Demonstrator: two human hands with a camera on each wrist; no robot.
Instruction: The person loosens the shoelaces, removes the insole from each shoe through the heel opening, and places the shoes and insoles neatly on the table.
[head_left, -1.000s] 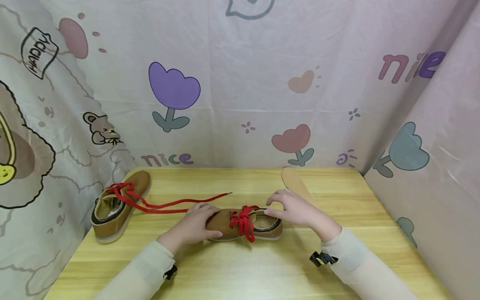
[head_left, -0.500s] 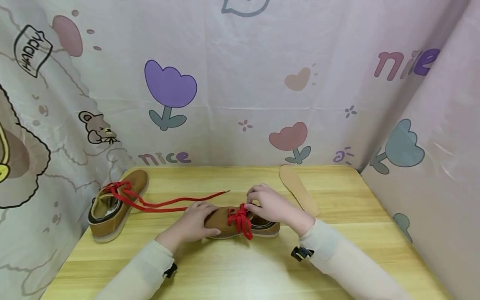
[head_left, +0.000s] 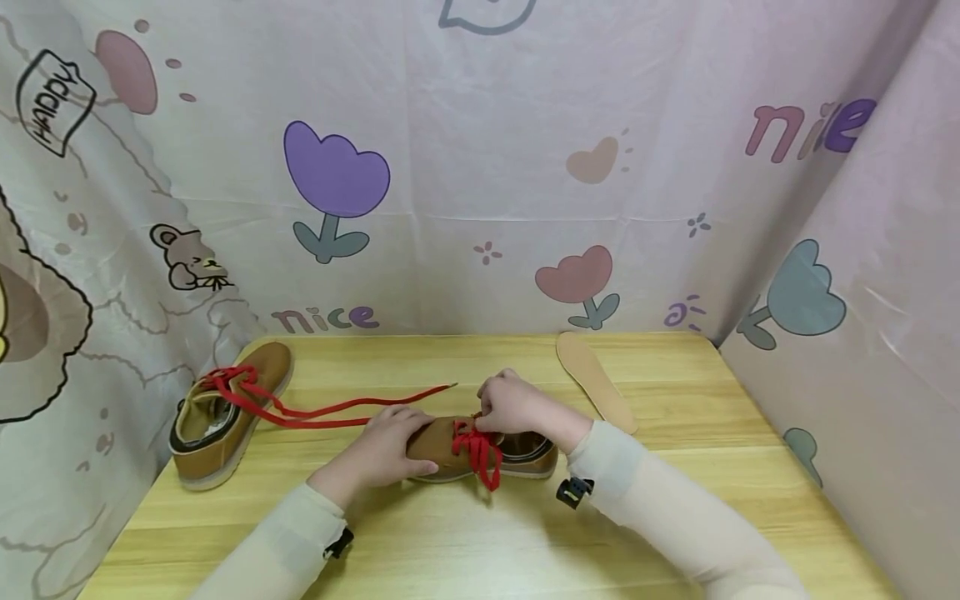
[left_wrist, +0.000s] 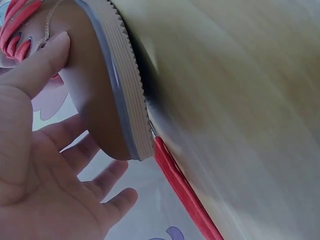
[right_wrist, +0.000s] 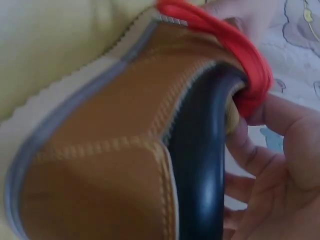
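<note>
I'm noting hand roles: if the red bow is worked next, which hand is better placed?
The right hand, I'd judge: it is right at the red bow, while the left hand grips the shoe by its toe, seemingly steadying it.

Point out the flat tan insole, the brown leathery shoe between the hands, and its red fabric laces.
Flat tan insole (head_left: 596, 383): head view, middle.
Brown leathery shoe (left_wrist: 95, 90): left wrist view, toe's side.
Red fabric laces (right_wrist: 254, 65): right wrist view, bent strand.
</note>
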